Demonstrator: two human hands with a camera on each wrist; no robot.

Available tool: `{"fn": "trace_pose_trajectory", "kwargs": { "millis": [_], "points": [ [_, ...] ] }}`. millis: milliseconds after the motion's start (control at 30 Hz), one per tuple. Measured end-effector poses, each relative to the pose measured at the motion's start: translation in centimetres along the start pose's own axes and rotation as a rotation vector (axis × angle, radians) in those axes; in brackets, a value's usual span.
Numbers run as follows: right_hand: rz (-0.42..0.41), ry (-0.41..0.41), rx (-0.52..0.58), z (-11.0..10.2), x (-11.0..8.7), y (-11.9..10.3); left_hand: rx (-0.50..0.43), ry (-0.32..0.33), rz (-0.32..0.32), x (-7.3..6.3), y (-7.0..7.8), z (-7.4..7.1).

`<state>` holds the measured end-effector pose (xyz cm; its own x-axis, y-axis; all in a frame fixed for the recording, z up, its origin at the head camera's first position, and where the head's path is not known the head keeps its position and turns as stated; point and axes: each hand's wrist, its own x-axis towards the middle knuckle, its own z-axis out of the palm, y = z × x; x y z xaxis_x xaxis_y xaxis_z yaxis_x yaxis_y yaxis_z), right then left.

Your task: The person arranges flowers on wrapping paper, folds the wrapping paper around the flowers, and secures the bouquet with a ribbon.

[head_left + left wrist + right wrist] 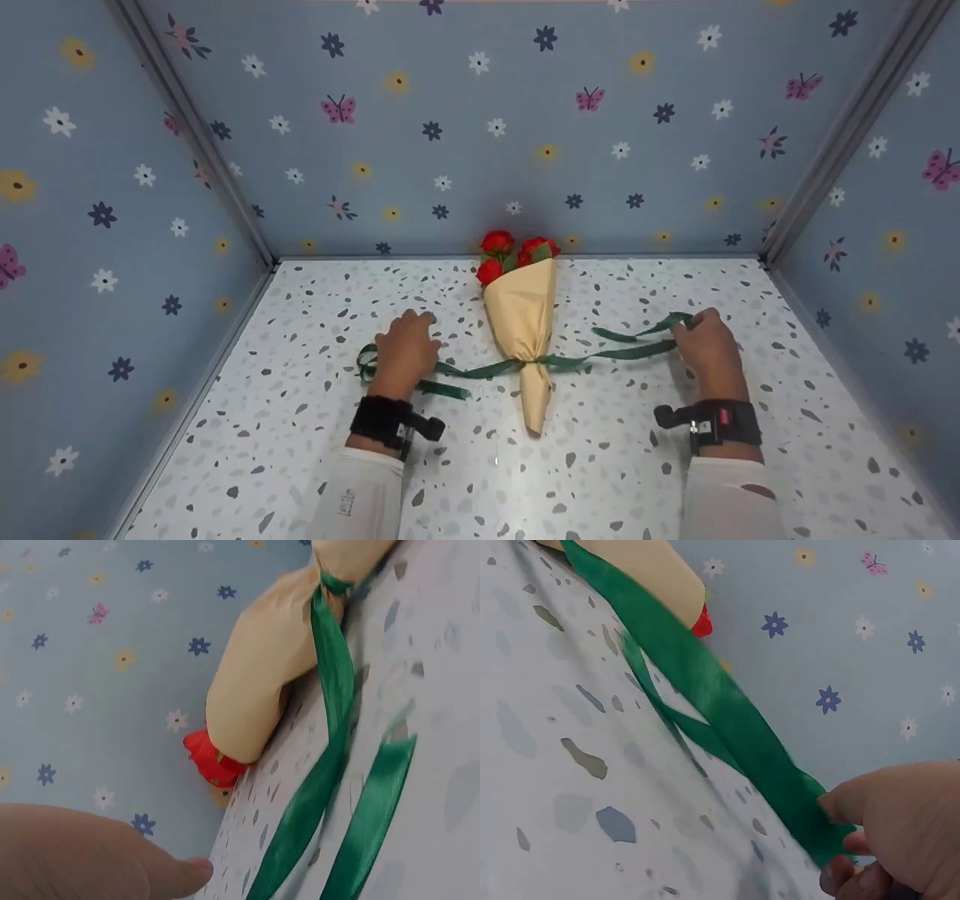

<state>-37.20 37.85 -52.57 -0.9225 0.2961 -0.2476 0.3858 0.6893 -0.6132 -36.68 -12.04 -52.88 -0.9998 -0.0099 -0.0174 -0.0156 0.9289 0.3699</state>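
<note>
A bouquet of red roses [497, 241] in tan wrapping paper [521, 311] lies on the speckled tabletop, its blooms toward the back wall. Around its narrow neck is tied a green ribbon [491, 370], whose ends stretch out to both sides. My right hand [709, 345] pinches the right-hand length between thumb and fingers, and a tail doubles back from it toward the bouquet. Over the left-hand length lies my left hand [405, 349], a loop showing beside it and a loose tail under the wrist. In the left wrist view its thumb [180, 875] stands apart from the ribbon; the other fingers' undersides are hidden.
A blue back wall [510, 150] with flowers and butterflies stands right behind the roses. Similar side walls [97, 300] meet it at grey corner posts [202, 142]. The white speckled tabletop [600, 480] extends toward me between both forearms.
</note>
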Motion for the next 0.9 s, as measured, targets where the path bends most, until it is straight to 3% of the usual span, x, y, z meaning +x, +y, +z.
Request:
{"fn": "trace_pose_trajectory", "kwargs": {
  "millis": [100,200,400,500,600,700,800,900],
  "points": [
    [0.011,0.047,-0.010,-0.6,-0.5,-0.9,-0.046,-0.072,0.088,-0.1,1.3,0.6],
    [-0.042,0.067,0.007,-0.2,-0.8,-2.3,-0.041,-0.133,0.158,-0.3,2.2,1.6],
    [-0.405,0.029,-0.035,3.7,-1.3,-4.8,-0.040,-0.150,0.306,-0.9,3.2,3.3],
    [-0.514,-0.086,-0.067,6.1,-1.5,-5.8,-0.068,-0.162,0.354,-1.1,3.5,3.9],
    [-0.558,-0.259,-0.105,7.8,-1.9,-6.4,-0.096,-0.185,0.379,-1.2,3.7,4.3],
    [-0.598,-0.360,-0.151,8.7,-2.2,-6.6,-0.106,-0.196,0.395,-1.2,3.9,4.4],
    [-0.621,-0.370,-0.180,9.1,-2.4,-6.5,-0.111,-0.207,0.391,-1.0,4.0,4.3],
    [-0.626,-0.361,-0.182,9.1,-2.4,-6.4,-0.168,-0.241,0.339,-0.9,3.9,3.8]
  ]
}}
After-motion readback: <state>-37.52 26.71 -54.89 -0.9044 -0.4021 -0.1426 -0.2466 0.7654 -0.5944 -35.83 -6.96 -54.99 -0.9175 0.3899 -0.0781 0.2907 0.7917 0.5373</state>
